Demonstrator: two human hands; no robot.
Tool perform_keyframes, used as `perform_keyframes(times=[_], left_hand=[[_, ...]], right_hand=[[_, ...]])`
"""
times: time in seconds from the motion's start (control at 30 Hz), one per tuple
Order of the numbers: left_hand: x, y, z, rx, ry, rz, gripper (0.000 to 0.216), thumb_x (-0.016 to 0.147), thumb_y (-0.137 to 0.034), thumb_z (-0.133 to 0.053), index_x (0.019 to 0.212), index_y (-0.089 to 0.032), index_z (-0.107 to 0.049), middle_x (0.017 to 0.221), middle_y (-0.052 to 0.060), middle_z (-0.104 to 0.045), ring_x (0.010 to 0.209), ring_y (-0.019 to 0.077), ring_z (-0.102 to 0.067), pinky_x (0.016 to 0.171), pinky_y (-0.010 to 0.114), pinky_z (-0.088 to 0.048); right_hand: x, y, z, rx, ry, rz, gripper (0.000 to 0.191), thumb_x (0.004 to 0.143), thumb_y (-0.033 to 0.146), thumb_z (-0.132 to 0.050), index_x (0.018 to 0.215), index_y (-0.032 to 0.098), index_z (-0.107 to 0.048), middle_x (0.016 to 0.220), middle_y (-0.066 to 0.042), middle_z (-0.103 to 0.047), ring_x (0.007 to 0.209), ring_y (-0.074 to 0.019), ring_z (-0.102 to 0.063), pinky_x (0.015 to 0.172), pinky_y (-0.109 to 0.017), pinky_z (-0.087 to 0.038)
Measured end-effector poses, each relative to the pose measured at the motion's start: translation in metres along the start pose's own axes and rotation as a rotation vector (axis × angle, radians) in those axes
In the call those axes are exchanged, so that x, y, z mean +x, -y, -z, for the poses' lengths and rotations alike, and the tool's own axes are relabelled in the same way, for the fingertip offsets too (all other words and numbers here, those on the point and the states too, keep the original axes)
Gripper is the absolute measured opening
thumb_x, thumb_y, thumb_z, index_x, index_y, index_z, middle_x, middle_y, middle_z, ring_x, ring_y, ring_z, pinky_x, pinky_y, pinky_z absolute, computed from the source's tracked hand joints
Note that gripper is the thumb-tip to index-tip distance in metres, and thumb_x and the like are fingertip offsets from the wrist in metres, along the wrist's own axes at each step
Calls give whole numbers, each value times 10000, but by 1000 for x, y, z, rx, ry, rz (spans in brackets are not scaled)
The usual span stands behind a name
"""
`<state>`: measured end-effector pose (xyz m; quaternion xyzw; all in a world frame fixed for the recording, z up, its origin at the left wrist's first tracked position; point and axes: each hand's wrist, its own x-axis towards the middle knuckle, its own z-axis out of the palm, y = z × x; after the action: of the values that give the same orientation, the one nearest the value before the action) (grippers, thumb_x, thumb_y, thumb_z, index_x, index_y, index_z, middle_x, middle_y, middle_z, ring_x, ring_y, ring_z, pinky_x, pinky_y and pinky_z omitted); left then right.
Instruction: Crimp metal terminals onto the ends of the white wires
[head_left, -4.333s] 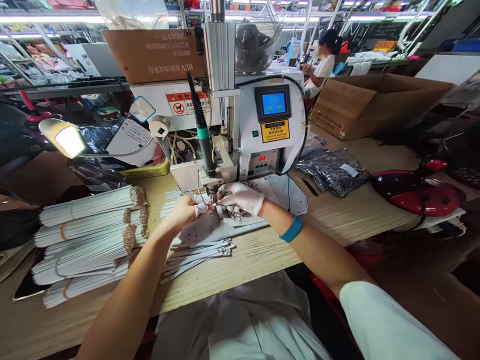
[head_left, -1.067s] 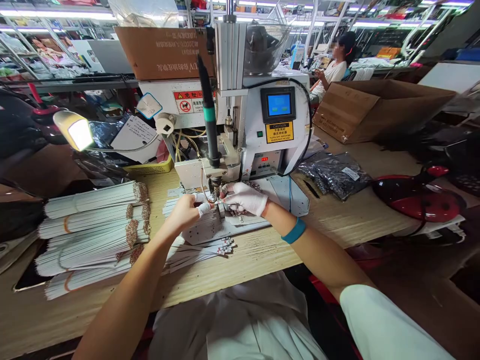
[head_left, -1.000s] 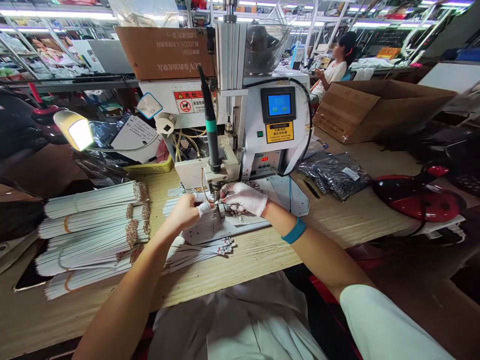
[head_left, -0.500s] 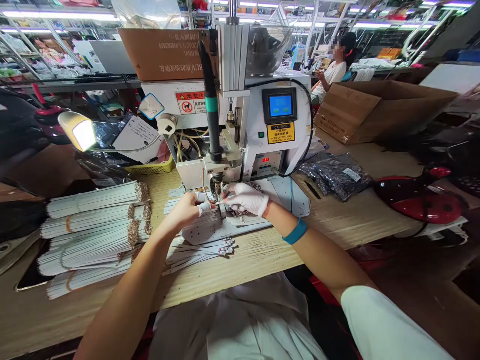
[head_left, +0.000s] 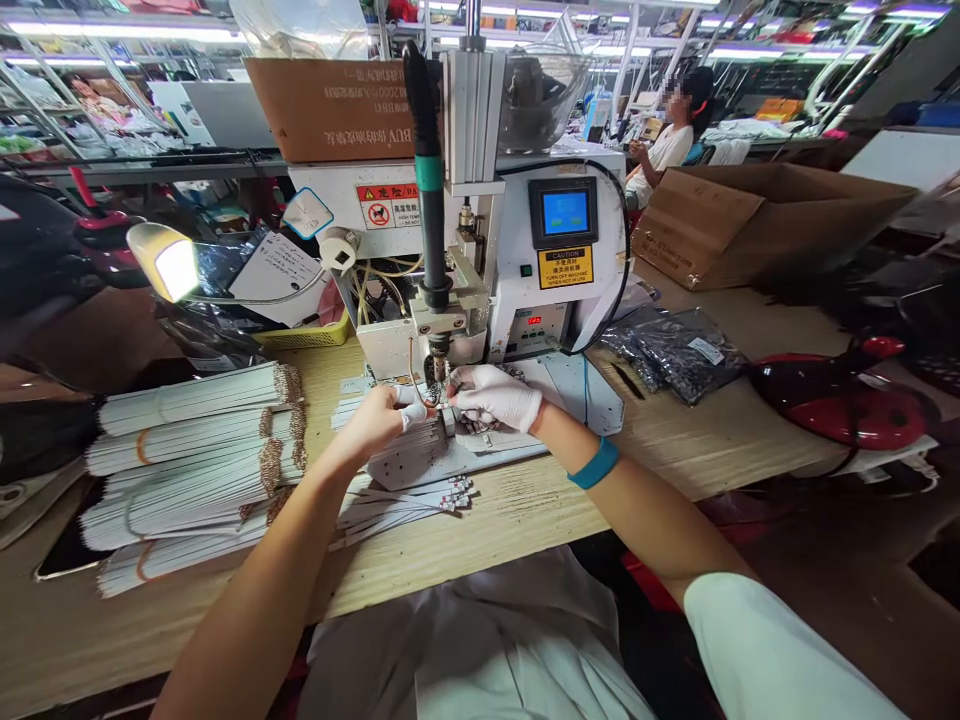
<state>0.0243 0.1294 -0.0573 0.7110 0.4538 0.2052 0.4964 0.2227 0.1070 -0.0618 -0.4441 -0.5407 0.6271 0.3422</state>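
Both my hands work at the head of a white wire-processing machine [head_left: 540, 262], just below its vertical tool tip [head_left: 439, 365]. My left hand [head_left: 371, 420], with white cots on its fingers, pinches a flat bunch of white wires [head_left: 405, 455]. My right hand [head_left: 495, 396], in a white glove, pinches at the wire ends beside the tool tip. A black-handled soldering iron [head_left: 430, 190] stands upright above them. A metal work plate [head_left: 442, 462] lies under both hands. Bundled white wires [head_left: 187, 450] lie to my left, with looser strips [head_left: 405, 512] in front.
A wooden workbench [head_left: 525, 515] carries bags of dark small parts [head_left: 679, 350] at right. A cardboard box [head_left: 765, 225] stands behind them, and a lit lamp [head_left: 161, 262] sits at left. A red-and-black object [head_left: 844, 405] lies at far right. A seated co-worker [head_left: 660, 150] is in the background.
My hands have drawn closer to the tool tip and the wires since the oldest frame. Over the last second they have barely moved, while the view has drifted slightly.
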Motion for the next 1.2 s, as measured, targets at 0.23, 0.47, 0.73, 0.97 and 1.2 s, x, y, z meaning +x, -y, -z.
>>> perform_keyframes(times=[0.23,0.47,0.73,0.97,1.2], left_hand=[[3,1,0,-39,-8,20,162,604,-299,-576,615,-141,-608,528,-46,-467,494,77,-313,478,203,-213],[4,-2,1,-101,-7,71,146,567,-287,-600,602,-148,-627,501,-54,-481,468,69,-308,473,206,-203],[4,-2,0,-122,1,79,168,567,-301,-634,626,-144,-643,538,-53,-508,467,57,-301,470,200,-201],[3,-4,1,-110,23,69,229,559,-343,-634,645,-132,-650,534,-43,-507,474,63,-292,472,205,-188],[4,2,1,-103,25,75,212,571,-328,-604,644,-134,-648,518,-48,-491,471,65,-295,482,207,-191]], right_hand=[[2,-2,-1,75,-12,-42,169,692,195,-617,796,169,-487,557,72,-414,372,-16,-300,316,-133,-171],[3,-3,0,112,-2,-68,173,679,184,-613,805,160,-496,582,59,-438,372,-12,-310,314,-130,-176],[4,-5,2,119,-7,-57,207,664,191,-632,835,155,-522,563,58,-441,368,-23,-332,313,-139,-174],[4,-7,2,122,-4,-45,205,666,195,-634,831,159,-518,601,49,-471,376,-19,-329,315,-138,-188],[3,-4,2,119,17,-60,204,678,205,-637,814,166,-490,583,66,-428,375,-11,-316,322,-131,-159]])
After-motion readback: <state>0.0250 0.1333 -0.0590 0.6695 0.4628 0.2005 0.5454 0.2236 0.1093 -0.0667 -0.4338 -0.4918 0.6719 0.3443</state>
